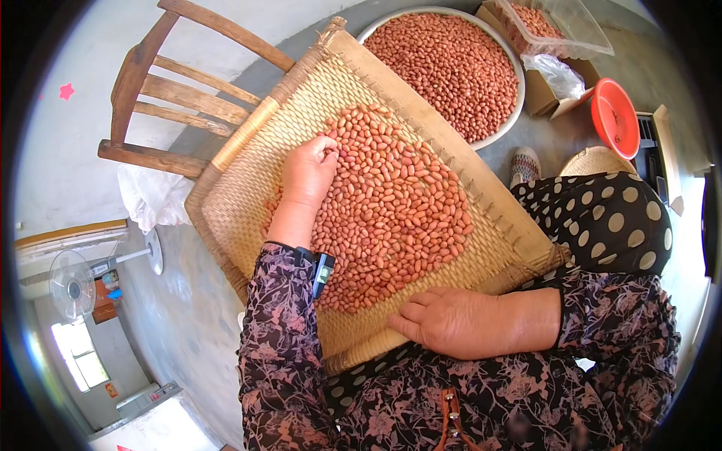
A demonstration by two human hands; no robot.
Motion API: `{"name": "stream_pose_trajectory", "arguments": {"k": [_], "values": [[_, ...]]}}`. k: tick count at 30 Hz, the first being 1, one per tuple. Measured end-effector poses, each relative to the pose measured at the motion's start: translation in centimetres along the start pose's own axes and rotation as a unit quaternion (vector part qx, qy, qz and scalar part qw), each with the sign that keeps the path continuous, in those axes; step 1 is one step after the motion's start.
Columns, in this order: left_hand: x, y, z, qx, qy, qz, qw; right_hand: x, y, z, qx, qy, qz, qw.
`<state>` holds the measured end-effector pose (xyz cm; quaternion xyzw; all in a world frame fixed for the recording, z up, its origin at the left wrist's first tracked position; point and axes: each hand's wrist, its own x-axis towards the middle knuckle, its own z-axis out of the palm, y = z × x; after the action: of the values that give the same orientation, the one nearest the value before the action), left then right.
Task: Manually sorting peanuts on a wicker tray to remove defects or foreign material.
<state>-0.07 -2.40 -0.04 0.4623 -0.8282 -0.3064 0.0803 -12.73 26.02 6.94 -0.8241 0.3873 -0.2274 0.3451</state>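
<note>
A woven wicker tray (242, 197) with a flat wooden edge board (428, 113) lies across my lap, tilted in the view. Many red-skinned peanuts (395, 208) spread over its middle, mostly in a single layer. My left hand (310, 169) is over the far left side of the peanuts, its fingers curled and fingertips drawn together. Whether a peanut is between them is hidden. Palm down, my right hand (457, 321) rests on the tray's near rim, just short of the peanuts, and nothing shows in it.
Beyond the tray stand a large metal basin (516, 113) heaped with peanuts and a clear plastic box (581, 34) holding more. A red plastic basin (601, 121) is at right. A wooden chair (192, 98) touches the far left side; a fan (73, 287) stands farther left.
</note>
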Motion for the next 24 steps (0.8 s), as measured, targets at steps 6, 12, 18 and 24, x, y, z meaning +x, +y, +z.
{"name": "stream_pose_trajectory", "arguments": {"k": [6,12,18,24], "values": [[0.5,-1.3,0.3,0.088,0.003,0.041,0.995,0.0,-0.1,0.0,-0.004,0.001,-0.001,1.000],[0.5,-1.0,0.3,0.106,-0.010,0.030,0.994,0.0,0.0,0.0,-0.010,-0.002,0.001,1.000],[0.4,-1.9,-1.7,-0.024,0.059,0.003,0.998,0.1,-0.3,0.3,-0.005,0.000,-0.001,1.000],[0.8,-1.4,-7.2,-0.625,0.075,-0.070,0.774,-0.2,0.0,0.4,-0.003,0.014,0.012,1.000]]}}
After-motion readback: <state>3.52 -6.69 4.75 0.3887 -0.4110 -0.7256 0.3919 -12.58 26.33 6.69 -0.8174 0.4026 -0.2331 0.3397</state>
